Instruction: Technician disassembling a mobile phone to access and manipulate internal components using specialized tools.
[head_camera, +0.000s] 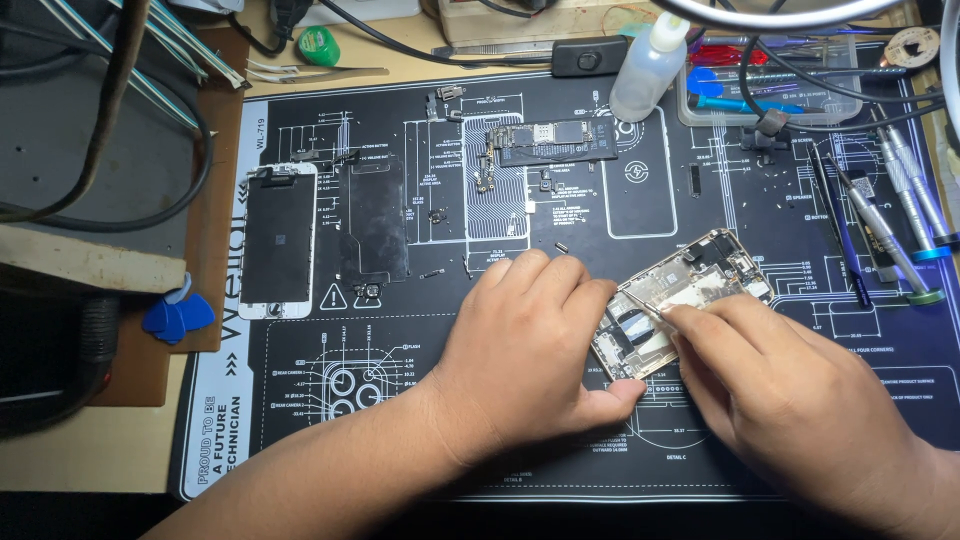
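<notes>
gold-toned phone housing (680, 300) lies on the black mat (560, 420), long axis running from lower left to upper right. left hand (525, 350) clamps its lower-left end; right hand (790, 390) fingers pinch thin tweezers (645, 306) reaching in from the right.

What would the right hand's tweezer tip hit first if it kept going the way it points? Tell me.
The right hand points its tweezers up-left into the opened phone frame. Going on, the tip would probably meet the left hand fingers gripping the frame; depth is unclear.
</notes>
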